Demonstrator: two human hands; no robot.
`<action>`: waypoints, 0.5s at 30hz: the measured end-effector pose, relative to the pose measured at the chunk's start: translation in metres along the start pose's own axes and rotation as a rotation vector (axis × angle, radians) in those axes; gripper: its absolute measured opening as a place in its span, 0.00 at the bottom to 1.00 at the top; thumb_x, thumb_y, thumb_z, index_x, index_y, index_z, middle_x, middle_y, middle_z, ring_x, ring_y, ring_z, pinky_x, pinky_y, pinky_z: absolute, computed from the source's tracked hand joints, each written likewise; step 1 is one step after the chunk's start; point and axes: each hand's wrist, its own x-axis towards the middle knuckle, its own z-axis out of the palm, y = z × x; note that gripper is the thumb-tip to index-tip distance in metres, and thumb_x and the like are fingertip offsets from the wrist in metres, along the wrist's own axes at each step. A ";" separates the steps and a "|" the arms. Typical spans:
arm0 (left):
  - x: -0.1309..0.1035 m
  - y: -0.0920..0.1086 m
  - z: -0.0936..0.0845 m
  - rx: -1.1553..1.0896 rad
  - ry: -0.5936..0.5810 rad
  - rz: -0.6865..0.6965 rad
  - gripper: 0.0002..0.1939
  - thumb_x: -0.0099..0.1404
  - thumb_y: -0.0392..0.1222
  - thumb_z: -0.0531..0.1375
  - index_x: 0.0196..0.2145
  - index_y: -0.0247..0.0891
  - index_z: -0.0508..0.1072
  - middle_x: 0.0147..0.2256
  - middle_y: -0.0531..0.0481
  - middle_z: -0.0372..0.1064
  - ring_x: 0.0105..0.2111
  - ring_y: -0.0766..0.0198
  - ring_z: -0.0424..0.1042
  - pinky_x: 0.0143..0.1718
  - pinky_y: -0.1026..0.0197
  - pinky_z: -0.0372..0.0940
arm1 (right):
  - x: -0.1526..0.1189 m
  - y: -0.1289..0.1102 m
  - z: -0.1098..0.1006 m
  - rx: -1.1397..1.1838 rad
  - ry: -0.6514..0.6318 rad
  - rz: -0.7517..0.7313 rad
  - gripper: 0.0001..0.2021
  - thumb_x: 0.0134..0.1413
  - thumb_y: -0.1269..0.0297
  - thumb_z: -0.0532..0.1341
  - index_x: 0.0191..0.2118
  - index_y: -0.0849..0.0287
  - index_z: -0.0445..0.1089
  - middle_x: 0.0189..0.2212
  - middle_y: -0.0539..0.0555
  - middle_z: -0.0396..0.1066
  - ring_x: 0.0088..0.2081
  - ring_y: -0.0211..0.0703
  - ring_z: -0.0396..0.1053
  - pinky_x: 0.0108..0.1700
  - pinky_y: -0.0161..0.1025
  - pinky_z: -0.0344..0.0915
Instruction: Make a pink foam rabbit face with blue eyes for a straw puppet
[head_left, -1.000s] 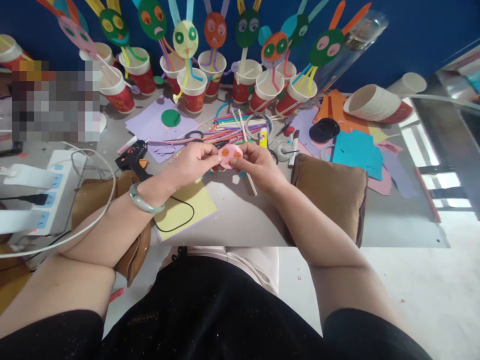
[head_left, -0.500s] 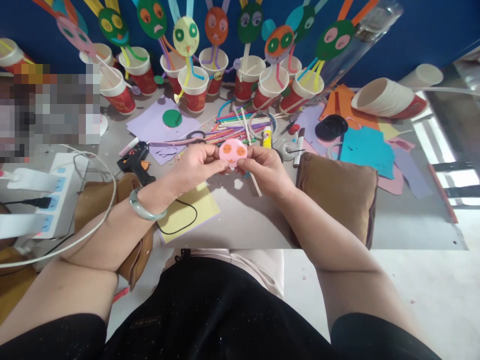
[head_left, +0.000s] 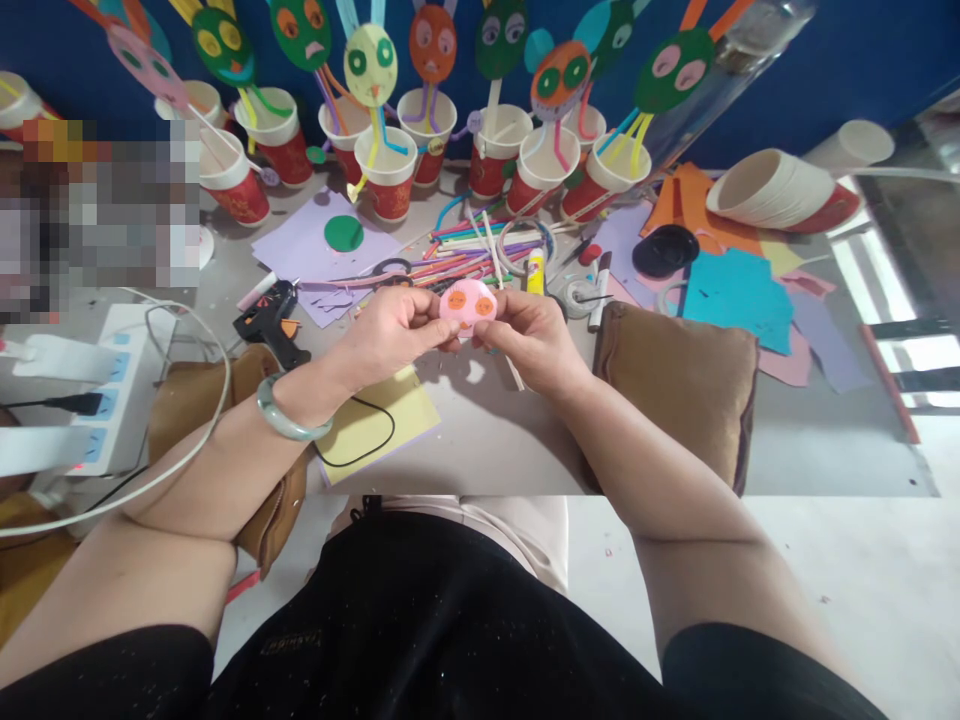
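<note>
Both hands hold a pink paper disc (head_left: 468, 306) with two orange round eyes and a small orange mouth, face up above the table. My left hand (head_left: 401, 325) pinches its left edge between thumb and fingers; a pale bangle circles that wrist. At the right edge, my right hand (head_left: 536, 335) grips with thumb and fingers. Pale thin sticks (head_left: 514, 374) show beside and beneath my right hand. Beyond the disc lies a pile of coloured sticks (head_left: 457, 262), with a yellow glue stick (head_left: 535, 271) to its right.
Red paper cups (head_left: 391, 196) with paper-faced figures line the back. A black glue gun (head_left: 274, 325) and white power strip (head_left: 120, 390) are left. Brown cushions (head_left: 679, 395) flank my forearms. Yellow paper (head_left: 382, 425), purple paper (head_left: 300, 240) and blue paper (head_left: 739, 300) lie on the table.
The disc is turned slightly, its right side a little lower in view. Both hands keep their hold and have barely moved. The view has shifted slightly.
</note>
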 end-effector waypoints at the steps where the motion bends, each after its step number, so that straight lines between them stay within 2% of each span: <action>1: 0.000 -0.001 0.000 0.001 -0.002 0.003 0.16 0.63 0.53 0.70 0.32 0.36 0.79 0.31 0.46 0.82 0.34 0.60 0.82 0.39 0.60 0.77 | 0.000 0.000 0.000 -0.006 -0.003 -0.005 0.13 0.50 0.55 0.70 0.25 0.57 0.71 0.25 0.50 0.72 0.29 0.39 0.65 0.33 0.37 0.62; 9: -0.001 -0.006 0.001 0.033 -0.020 0.027 0.15 0.65 0.51 0.69 0.30 0.37 0.77 0.30 0.47 0.81 0.32 0.62 0.80 0.35 0.62 0.74 | -0.003 0.001 0.004 0.012 -0.040 -0.020 0.14 0.50 0.52 0.71 0.28 0.57 0.72 0.26 0.50 0.71 0.33 0.42 0.68 0.37 0.40 0.66; 15: -0.002 -0.004 0.003 0.035 -0.001 0.040 0.20 0.65 0.57 0.69 0.29 0.37 0.78 0.30 0.47 0.81 0.32 0.62 0.81 0.33 0.63 0.74 | -0.003 0.005 0.008 0.020 -0.011 -0.010 0.11 0.51 0.57 0.69 0.27 0.57 0.71 0.25 0.48 0.70 0.30 0.40 0.66 0.35 0.39 0.64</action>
